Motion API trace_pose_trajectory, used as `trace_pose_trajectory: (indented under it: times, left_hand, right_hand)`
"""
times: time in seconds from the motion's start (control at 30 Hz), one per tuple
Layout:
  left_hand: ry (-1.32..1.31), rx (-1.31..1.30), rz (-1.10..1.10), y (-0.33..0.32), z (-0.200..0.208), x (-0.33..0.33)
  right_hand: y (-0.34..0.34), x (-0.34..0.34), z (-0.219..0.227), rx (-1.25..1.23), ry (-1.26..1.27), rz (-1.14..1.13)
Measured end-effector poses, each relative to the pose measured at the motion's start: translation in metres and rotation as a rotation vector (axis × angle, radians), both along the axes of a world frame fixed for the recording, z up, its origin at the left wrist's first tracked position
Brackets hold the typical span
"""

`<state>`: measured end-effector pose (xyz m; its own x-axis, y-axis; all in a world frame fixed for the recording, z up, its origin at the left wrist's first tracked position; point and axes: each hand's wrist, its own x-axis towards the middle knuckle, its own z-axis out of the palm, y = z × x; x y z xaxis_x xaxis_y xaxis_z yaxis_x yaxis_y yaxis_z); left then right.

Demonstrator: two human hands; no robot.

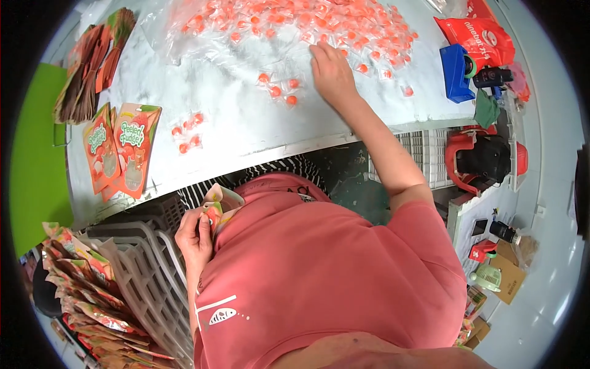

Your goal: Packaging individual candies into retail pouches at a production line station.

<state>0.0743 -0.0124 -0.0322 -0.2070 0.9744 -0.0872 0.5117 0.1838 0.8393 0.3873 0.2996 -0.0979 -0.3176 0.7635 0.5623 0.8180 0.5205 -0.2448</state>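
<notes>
Right hand [335, 77] is at the near edge of the candy pile [353, 27] on the table [239, 132], fingertips down — can't tell if it's gripping one. Four candies [275, 91] lie just left of it. Left hand [195, 237] pinches a pouch [215, 214] off the table edge — well apart, nearer the body.

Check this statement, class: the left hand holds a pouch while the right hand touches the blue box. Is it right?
No, the right hand is misplaced: the head view shows it at the pile of wrapped orange candies. The left hand does hold a pouch.
</notes>
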Motion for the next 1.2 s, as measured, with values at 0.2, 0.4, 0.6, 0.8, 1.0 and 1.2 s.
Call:
trace_pose_trajectory:
  times: [0.2,0.4,0.6,0.8,1.0,1.2]
  left_hand:
    - [-0.003,0.010,0.000,0.002,-0.001,0.001]
    - [-0.013,0.008,0.012,0.005,-0.001,0.001]
    - [-0.016,0.007,-0.017,0.005,-0.002,0.001]
    - [0.018,0.064,0.009,0.000,-0.005,0.002]
    - [0.008,0.039,-0.008,0.004,0.000,0.003]
    - [0.010,0.038,0.016,-0.003,0.003,0.003]
  right_hand:
    - [-0.020,0.001,-0.007,-0.024,-0.003,0.094]
    - [-0.046,-0.011,0.011,-0.294,0.401,0.235]
    - [-0.050,-0.036,0.003,-0.250,0.278,0.284]
    - [-0.062,-0.084,-0.016,-0.164,0.009,0.435]
    - [-0.080,-0.124,0.001,-0.250,0.168,0.566]
    - [-0.015,-0.066,-0.008,-0.022,0.335,0.310]
